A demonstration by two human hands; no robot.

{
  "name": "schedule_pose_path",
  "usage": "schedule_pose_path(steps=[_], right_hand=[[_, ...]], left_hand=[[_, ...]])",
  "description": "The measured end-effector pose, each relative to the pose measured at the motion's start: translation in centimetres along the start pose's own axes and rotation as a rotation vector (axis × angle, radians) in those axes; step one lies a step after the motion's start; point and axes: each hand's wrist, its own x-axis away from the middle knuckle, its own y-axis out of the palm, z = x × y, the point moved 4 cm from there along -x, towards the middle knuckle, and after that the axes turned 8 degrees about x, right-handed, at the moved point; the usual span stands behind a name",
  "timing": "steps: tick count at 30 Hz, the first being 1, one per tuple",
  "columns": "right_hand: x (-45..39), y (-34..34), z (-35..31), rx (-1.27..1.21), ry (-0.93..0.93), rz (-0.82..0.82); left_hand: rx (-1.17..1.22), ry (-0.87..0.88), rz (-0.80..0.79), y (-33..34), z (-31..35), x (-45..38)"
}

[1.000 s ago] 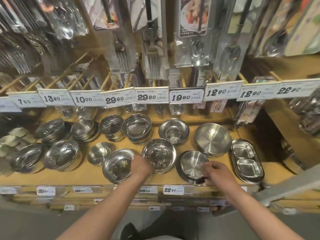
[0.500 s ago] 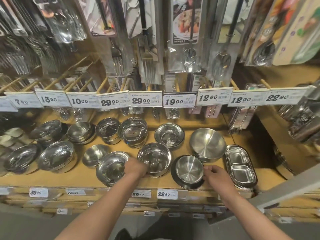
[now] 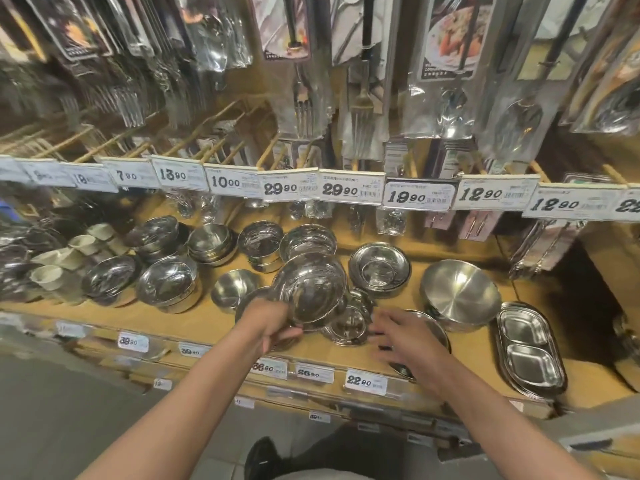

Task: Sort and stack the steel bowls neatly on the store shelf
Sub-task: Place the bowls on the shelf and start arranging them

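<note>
Steel bowls are crowding a wooden store shelf [image 3: 214,320] beneath hanging cutlery packs [image 3: 363,81]. The left hand [image 3: 273,327] is pinching a raised, tilted steel bowl [image 3: 311,292] by its rim, above the shelf's front row. The right hand [image 3: 405,337], fingers spread and blurred, is hovering beside it over a black-rimmed bowl [image 3: 440,332].

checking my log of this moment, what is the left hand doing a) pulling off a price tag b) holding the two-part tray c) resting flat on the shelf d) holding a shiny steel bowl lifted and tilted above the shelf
d: the left hand grips the lower rim of a shiny steel bowl, raised and tilted over the other bowls; the two-compartment tray lies untouched at the right.
</note>
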Motion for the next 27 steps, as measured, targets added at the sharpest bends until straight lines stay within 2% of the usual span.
schedule_pose_path(steps=[2,4,9,13,20,23,27], right_hand=[[-0.6,2.4,-0.8,-0.056,-0.029,-0.150],[-1.1,4.6,-1.7,-0.091,-0.052,-0.227],[-2.2,6.7,-2.5,-0.085,-0.083,-0.168],[-1.8,7.1,-3.4,-0.059,-0.094,-0.270],[-2.0,9.8,-6.0,0.048,-0.042,-0.378],[-2.8,11.2,-6.3,-0.003,-0.004,-0.345],[-4.5,12.9,-5.5,-0.017,0.081,-0.183]], left_hand=[[0.020,0.009,-0.010,-0.7,-0.3,0.8],[0.063,0.005,-0.049,-0.8,-0.9,1.8],[0.061,0.034,-0.086,-2.3,-1.4,2.7],[-0.070,0.055,-0.108,-5.3,-0.6,2.2],[-0.032,0.073,-0.255,-8.2,1.8,1.4],[0.027,0.064,-0.261,-9.7,2.4,0.7],[0.152,0.085,-0.230,-13.0,3.3,-1.1]])
